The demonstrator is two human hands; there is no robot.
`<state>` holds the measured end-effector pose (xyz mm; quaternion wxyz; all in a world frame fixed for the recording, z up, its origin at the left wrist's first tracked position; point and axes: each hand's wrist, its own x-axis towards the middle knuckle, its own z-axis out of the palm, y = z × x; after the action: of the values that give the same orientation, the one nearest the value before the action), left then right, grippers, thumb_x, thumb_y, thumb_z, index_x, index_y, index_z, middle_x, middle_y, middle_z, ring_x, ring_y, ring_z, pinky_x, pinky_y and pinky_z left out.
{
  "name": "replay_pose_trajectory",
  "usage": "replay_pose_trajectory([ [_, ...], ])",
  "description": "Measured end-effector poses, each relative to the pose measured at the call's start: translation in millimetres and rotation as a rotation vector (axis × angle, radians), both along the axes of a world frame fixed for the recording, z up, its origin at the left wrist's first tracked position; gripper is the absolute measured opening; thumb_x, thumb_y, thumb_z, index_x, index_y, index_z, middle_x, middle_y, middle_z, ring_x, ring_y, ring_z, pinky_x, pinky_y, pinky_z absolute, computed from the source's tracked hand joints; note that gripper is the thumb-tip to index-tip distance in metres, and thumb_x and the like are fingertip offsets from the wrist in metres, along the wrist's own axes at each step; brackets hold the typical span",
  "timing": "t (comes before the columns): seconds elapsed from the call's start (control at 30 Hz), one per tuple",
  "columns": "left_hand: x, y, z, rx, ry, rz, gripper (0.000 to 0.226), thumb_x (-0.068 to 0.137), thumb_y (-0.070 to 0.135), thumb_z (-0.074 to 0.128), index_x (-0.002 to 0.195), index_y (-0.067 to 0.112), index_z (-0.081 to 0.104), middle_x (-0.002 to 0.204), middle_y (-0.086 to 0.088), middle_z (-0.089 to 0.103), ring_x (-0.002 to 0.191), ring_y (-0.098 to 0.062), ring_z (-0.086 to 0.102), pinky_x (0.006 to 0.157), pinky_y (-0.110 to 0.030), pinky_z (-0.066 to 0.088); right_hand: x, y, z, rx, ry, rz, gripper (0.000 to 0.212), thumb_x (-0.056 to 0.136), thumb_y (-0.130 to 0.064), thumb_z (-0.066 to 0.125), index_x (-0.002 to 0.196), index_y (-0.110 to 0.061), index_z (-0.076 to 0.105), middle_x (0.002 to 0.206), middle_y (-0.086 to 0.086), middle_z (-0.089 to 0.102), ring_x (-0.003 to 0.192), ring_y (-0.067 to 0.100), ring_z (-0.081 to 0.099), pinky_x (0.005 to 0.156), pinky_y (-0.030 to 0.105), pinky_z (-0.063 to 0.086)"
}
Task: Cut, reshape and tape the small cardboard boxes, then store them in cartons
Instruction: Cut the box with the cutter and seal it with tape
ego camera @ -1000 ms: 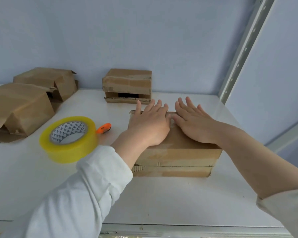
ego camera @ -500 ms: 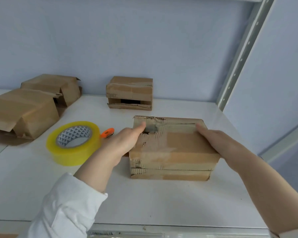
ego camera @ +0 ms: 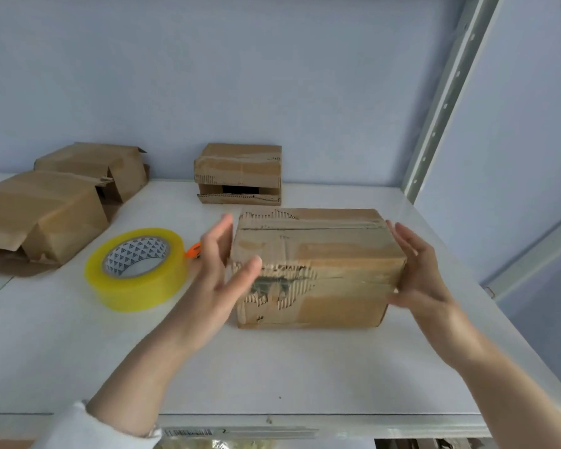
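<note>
A small worn cardboard box (ego camera: pixel 337 264) with torn, taped faces stands on the white shelf (ego camera: pixel 272 367) in the middle. My left hand (ego camera: pixel 221 270) is at its left end, thumb across the torn front face and fingers spread behind the corner. Against the right end my right hand (ego camera: pixel 418 270) presses with its palm, fingers fanned out. The box is held between the two hands. A yellow tape roll (ego camera: pixel 136 286) lies flat to the left, and the orange tip of a cutter (ego camera: pixel 193 249) shows behind it.
Another small box (ego camera: pixel 240 166) with an open slot stands at the back by the wall. Two crumpled boxes (ego camera: pixel 46 209) (ego camera: pixel 104 160) sit at the far left. A perforated metal upright (ego camera: pixel 447 92) rises at the right rear corner. The shelf's front edge is close to me.
Both hands left the box's top, where they pressed flat, and moved to its two ends. The box has been turned over, so a torn, taped face now points toward me.
</note>
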<state>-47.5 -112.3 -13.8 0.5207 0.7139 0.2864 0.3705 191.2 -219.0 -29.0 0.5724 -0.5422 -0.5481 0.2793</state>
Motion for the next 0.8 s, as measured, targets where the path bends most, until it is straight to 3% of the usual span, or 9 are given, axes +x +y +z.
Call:
replay_pose_trajectory([
  [0.07,4,-1,20,0.135,0.024,0.049,0.070,0.082,0.056,0.049,0.139,0.043,0.010,0.147,0.031,0.009,0.130,0.024,0.007,0.109,-0.010,0.014,1,6,26,0.004,-0.003,-0.182,0.077,0.076,-0.053,0.063,0.142,-0.035,0.027,0.144,-0.028,0.028,0.136,-0.005,0.026,0.099,0.006,0.030],
  [0.1,10,0,32,0.229,0.100,0.056,0.064,0.086,0.055,0.045,0.140,0.044,0.012,0.150,0.028,0.004,0.134,0.018,0.000,0.112,-0.015,0.008,-4,8,40,-0.022,-0.071,-0.222,0.075,0.084,-0.059,0.053,0.146,-0.034,0.020,0.148,-0.028,0.019,0.138,-0.008,0.016,0.104,0.007,0.023],
  [0.13,19,3,41,0.344,0.233,0.046,0.058,0.091,0.051,0.039,0.143,0.040,0.015,0.151,0.025,-0.001,0.136,0.013,-0.007,0.113,-0.019,0.001,-10,12,51,-0.075,-0.199,-0.204,0.067,0.090,-0.057,0.042,0.147,-0.036,0.013,0.151,-0.028,0.009,0.138,-0.011,0.005,0.108,0.010,0.012],
  [0.2,42,13,57,0.578,0.596,-0.007,0.053,0.097,0.044,0.025,0.148,0.029,0.017,0.154,0.013,-0.005,0.139,0.000,-0.017,0.113,-0.027,-0.009,-22,27,68,-0.250,-0.648,-0.122,0.058,0.096,-0.047,0.024,0.149,-0.031,0.006,0.153,-0.023,-0.008,0.137,-0.008,-0.014,0.110,0.014,-0.005],
  [0.27,61,24,60,0.683,0.882,-0.046,0.052,0.100,0.040,0.015,0.149,0.023,0.013,0.157,-0.001,-0.002,0.143,-0.013,-0.017,0.116,-0.038,-0.009,-29,48,73,-0.372,-0.977,-0.047,0.056,0.100,-0.040,0.016,0.151,-0.018,0.005,0.157,-0.009,-0.011,0.140,0.003,-0.020,0.113,0.022,-0.010],
  [0.37,72,32,49,0.682,1.110,-0.078,0.053,0.100,0.040,0.008,0.150,0.023,-0.002,0.157,0.001,-0.008,0.144,-0.013,-0.014,0.117,-0.042,-0.007,-32,62,67,-0.510,-1.134,-0.022,0.055,0.102,-0.036,0.011,0.150,-0.015,-0.003,0.158,-0.003,-0.012,0.142,0.008,-0.018,0.116,0.029,-0.009],
  [0.53,73,31,48,0.678,1.159,-0.085,0.054,0.100,0.041,0.005,0.148,0.023,-0.010,0.157,0.005,-0.013,0.143,-0.009,-0.014,0.117,-0.040,-0.008,-30,62,68,-0.577,-1.192,0.012,0.056,0.101,-0.040,0.009,0.149,-0.017,-0.009,0.157,-0.004,-0.016,0.142,0.007,-0.018,0.116,0.028,-0.010],
  [0.7,70,30,45,0.697,1.109,-0.055,0.055,0.100,0.042,0.008,0.149,0.022,-0.005,0.158,0.005,-0.005,0.144,-0.008,-0.008,0.118,-0.040,-0.005,-31,53,71,-0.587,-1.199,0.064,0.081,0.088,-0.065,0.016,0.149,-0.019,-0.012,0.157,-0.007,-0.014,0.143,0.005,-0.015,0.117,0.029,-0.011],
  [0.8,69,25,45,0.709,0.972,-0.005,0.051,0.101,0.037,0.013,0.149,0.019,0.015,0.156,0.000,0.017,0.144,-0.012,0.009,0.118,-0.039,0.001,-31,49,74,-0.605,-1.202,0.096,0.101,0.070,-0.078,0.016,0.148,-0.021,-0.014,0.157,-0.005,-0.014,0.143,0.007,-0.014,0.117,0.032,-0.011],
])
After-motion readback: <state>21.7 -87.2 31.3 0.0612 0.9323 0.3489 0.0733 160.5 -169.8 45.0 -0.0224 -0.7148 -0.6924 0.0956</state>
